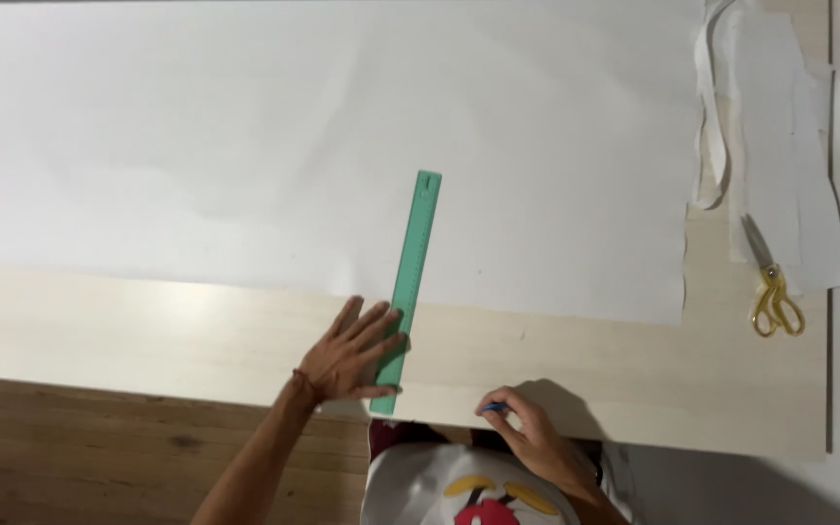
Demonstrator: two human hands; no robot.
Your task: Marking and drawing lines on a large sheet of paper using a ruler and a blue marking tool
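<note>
**A:** What does the head view show at lower centre?

**B:** The person's left hand lies flat with fingers spread, pressing on the lower end of a green ruler. The ruler runs from the near edge of the pale table up, leaning slightly right, onto a large white paper sheet that fills the upper left and middle of the frame.

**A:** And the other hand?

**B:** The right hand sits at the table's near edge, lower right of centre, fingers pinched on a small blue pen or pencil; only its tip shows.

**A:** How would that ruler handle?

**B:** It looks like thin plastic: light, stiff along its length, and probably apt to slide on smooth paper. Only its near end is pinned, so the far end might pivot; pressing nearer the middle would likely hold it truer.

**A:** Anything else?

**B:** At the right edge, yellow-handled scissors lie closed beside loose white paper offcuts, well apart from both hands. Brown floor shows at lower left.
</note>
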